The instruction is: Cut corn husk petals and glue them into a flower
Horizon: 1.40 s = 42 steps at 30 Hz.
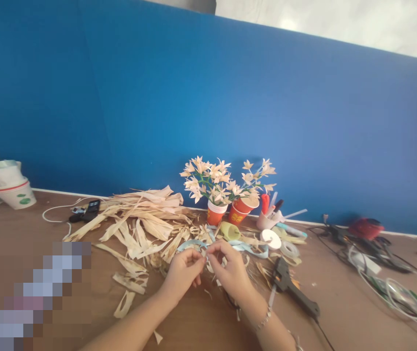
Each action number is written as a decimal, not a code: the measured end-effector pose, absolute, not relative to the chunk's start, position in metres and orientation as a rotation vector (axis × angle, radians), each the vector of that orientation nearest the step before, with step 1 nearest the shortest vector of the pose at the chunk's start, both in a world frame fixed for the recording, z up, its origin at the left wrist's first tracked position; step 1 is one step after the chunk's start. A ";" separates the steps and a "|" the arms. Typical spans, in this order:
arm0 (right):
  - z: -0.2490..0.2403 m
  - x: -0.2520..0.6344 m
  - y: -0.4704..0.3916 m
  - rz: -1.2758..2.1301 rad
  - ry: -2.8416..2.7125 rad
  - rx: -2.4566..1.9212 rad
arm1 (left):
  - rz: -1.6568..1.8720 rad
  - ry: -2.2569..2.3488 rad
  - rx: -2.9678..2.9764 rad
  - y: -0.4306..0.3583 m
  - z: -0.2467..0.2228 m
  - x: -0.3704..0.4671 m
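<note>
My left hand [185,273] and my right hand [226,265] meet at the middle of the table, fingertips pinched close together. Something small and pale shows between them, too small to make out. Just behind the fingers lie light blue strips [247,247] and a pile of dried husks [146,219]. Pale star-shaped flowers on green stems [212,178] stand in an orange paper cup [216,213] beyond my hands, and a second orange cup [238,212] holds more. To the right of my right hand rests a black glue gun [294,287].
A white cup of pens [266,220], a white spool [270,239] and a tape roll [289,249] sit behind the glue gun. Cables and a power strip [364,259] lie at right. Stacked paper cups [16,192] stand far left; a blue partition [194,97] rises behind.
</note>
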State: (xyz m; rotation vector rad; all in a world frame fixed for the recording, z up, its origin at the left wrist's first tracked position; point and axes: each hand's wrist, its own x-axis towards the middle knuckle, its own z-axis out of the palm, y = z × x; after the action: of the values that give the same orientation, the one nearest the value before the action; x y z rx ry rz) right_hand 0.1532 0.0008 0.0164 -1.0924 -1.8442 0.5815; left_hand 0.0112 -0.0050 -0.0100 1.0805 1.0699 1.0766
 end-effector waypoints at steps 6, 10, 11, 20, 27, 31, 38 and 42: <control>0.017 0.153 0.000 0.581 -1.847 -1.093 | 1.100 1.064 1.089 -0.004 -0.012 0.010; 0.018 0.152 -0.001 0.569 -1.844 -1.082 | 1.120 1.071 1.111 -0.004 -0.013 0.010; 0.019 0.152 -0.002 0.571 -1.843 -1.080 | 1.124 1.071 1.115 -0.004 -0.013 0.010; 0.023 0.153 0.001 0.870 -1.546 -1.201 | 1.171 1.108 1.234 -0.007 -0.012 0.008; 0.024 0.154 0.006 1.301 -1.376 -1.184 | 1.187 1.116 1.329 -0.011 -0.005 0.007; 0.029 0.152 0.004 1.392 -1.300 -1.155 | 1.195 1.132 1.351 -0.012 -0.001 0.007; 0.034 0.151 0.002 1.436 -1.274 -1.181 | 1.205 1.158 1.412 -0.013 -0.004 0.006; 0.035 0.151 0.000 1.471 -1.270 -1.129 | 1.200 1.173 1.396 -0.015 -0.002 0.005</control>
State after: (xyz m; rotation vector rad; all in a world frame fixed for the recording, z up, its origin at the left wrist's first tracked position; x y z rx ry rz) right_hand 0.1508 0.0001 0.0355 -1.1289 -1.2698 1.4705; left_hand 0.0047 -0.0147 -0.0019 1.3957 1.1730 1.2001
